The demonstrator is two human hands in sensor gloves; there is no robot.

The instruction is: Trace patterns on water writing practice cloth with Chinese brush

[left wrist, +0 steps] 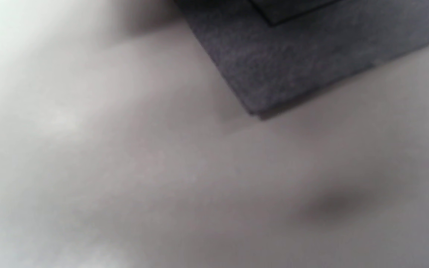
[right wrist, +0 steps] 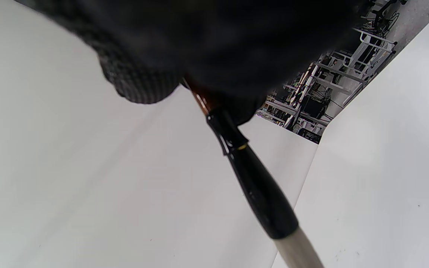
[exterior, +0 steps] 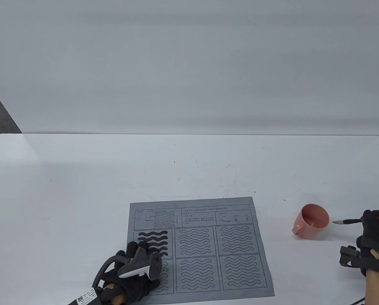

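White table [exterior: 81,178] carries the grey practice cloth [exterior: 240,209] near its front edge, top-left panel partly inked. Left hand [exterior: 135,273] rests on the cloth's near-left corner, finger state unclear. Right hand [exterior: 372,241] grips the Chinese brush [exterior: 345,221], tip just beside the pink cup [exterior: 312,225].

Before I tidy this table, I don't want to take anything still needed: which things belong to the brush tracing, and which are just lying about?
Belongs to the job:
- grey practice cloth, left hand resting on it
- brush, held by right hand
- pink cup, beside the brush tip

Just lying about:
- nothing visible; only the white table
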